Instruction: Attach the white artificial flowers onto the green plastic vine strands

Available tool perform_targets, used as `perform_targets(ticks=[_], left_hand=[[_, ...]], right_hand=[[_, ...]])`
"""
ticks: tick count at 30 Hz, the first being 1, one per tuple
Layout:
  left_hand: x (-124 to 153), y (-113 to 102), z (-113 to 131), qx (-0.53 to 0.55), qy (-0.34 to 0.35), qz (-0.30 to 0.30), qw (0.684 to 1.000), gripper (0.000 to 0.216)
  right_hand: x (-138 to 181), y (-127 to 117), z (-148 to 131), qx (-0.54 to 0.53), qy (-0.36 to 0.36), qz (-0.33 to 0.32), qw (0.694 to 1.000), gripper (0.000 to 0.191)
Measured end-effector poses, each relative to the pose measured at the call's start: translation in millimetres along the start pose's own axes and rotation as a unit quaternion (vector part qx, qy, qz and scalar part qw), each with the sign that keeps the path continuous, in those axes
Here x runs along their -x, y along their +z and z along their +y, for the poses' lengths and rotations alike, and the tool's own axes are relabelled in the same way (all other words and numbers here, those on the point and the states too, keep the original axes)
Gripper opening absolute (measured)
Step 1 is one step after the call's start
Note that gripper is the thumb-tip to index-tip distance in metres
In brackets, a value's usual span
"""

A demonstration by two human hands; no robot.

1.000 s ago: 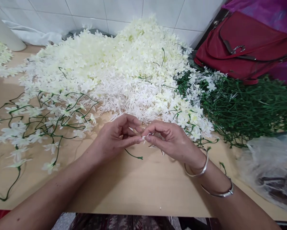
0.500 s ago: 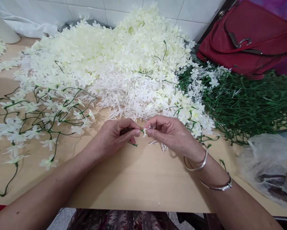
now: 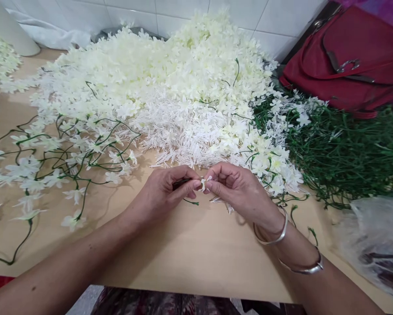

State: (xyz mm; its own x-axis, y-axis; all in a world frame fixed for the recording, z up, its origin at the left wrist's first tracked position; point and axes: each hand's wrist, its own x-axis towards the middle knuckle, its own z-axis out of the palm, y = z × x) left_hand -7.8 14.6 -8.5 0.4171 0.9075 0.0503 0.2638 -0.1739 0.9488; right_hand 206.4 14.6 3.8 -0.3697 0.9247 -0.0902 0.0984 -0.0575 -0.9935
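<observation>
My left hand (image 3: 165,192) is closed in a pinch on a thin green stem (image 3: 190,201) whose tip sticks out below the fingers. Fingertip to fingertip with it, my right hand (image 3: 237,186) pinches a small white flower piece (image 3: 203,182) at the stem's end. Both hands hover just above the wooden table (image 3: 190,253), in front of a big pile of cream flower heads (image 3: 157,78) and white spiky plastic centres (image 3: 183,131). Two silver bangles (image 3: 275,236) circle my right wrist.
Finished stems with white flowers (image 3: 58,162) lie spread at the left. A heap of bare green stems (image 3: 347,153) sits at the right, behind it a red bag (image 3: 347,65). A clear plastic bag (image 3: 377,240) lies at the near right. White tiled wall behind.
My left hand went from loosely curled to a firm pinch on the green stem. Both hands have drawn together, bringing the white flower piece onto the stem's tip. The view shifted slightly.
</observation>
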Motion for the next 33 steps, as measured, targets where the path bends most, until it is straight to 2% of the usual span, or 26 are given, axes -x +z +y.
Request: perform_targets(ticks=[11, 21, 25, 33], left_hand=[[-1, 1, -2, 0.005, 0.032, 0.015, 0.999, 0.016], [0, 4, 1, 0.065, 0.017, 0.002, 0.998, 0.019], [-1, 4, 4, 0.096, 0.011, 0.002, 0.995, 0.019], [-2, 4, 7, 0.098, 0.026, 0.003, 0.995, 0.017]], right_hand=[[-2, 4, 2, -0.030, -0.010, 0.013, 0.999, 0.020], [-5, -2, 2, -0.057, -0.018, -0.002, 0.998, 0.028], [-4, -6, 1, -0.050, 0.004, -0.011, 0.999, 0.033], [-5, -5, 0, -0.061, -0.007, 0.006, 0.998, 0.033]])
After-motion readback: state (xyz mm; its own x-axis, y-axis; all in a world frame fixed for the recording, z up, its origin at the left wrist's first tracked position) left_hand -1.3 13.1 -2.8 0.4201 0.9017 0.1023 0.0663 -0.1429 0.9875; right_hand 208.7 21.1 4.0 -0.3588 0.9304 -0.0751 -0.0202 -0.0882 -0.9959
